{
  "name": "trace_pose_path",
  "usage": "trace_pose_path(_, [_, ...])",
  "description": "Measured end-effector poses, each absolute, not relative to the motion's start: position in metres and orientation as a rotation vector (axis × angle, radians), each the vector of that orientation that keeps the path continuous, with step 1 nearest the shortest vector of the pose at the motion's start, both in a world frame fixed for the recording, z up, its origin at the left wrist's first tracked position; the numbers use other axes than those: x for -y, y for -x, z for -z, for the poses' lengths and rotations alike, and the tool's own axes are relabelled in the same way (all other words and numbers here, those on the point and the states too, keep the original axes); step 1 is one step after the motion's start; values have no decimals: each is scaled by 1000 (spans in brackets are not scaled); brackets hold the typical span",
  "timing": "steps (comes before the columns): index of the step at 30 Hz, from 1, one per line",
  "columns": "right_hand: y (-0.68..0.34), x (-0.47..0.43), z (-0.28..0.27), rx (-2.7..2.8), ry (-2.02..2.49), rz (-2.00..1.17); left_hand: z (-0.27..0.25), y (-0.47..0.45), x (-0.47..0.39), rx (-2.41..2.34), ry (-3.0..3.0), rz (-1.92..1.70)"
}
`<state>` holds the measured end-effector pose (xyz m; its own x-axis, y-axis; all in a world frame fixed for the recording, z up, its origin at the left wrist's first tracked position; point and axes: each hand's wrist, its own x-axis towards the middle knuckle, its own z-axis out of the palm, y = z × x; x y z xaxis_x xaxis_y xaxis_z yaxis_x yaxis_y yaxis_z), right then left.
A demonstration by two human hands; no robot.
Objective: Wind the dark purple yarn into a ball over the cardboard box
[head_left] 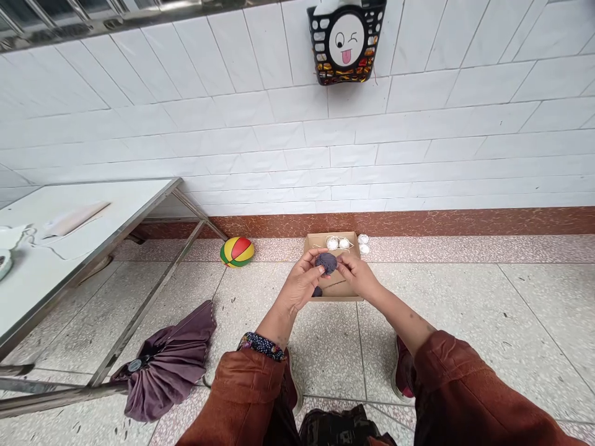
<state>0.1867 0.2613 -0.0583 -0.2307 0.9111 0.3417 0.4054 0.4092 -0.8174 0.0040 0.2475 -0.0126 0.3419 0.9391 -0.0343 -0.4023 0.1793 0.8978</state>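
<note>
Over cardboard box, pinching dark yarn ball in left hand; with right hand, pressing fingertips together at ball's edge, cannot tell on what.

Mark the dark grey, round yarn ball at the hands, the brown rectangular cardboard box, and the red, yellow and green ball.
Dark grey yarn ball [328, 263]: head view, middle of its visible side.
Brown cardboard box [339, 298]: head view, near wall.
Red, yellow and green ball [237, 252]: head view, visible middle.

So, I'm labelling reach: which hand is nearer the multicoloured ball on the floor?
Left. The left hand, holding the dark bundle, is right of the multicoloured ball; the right hand is farther right.
</note>
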Motion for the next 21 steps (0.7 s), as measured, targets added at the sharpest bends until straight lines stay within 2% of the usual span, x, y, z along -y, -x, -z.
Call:
trace_pose_path(6, [-177,-235,43,2079,882,-860,17,2,-266,-976,-943,-1310])
trace_pose_path(10, [-189,-234,15,1999,852,-848,19,4,-266,-1137,-1237,-1197])
trace_pose_path(15, [-205,-257,14,1829,979,-722,16,-7,-247,-867,-1370,-872])
trace_pose_path(18, [-205,-264,34,1792,1087,-771,13,-11,-241,-694,-1251,-916])
trace_pose_path(21, [-196,-259,51,1874,1150,-846,13,-12,-247,-719,-1143,-1077])
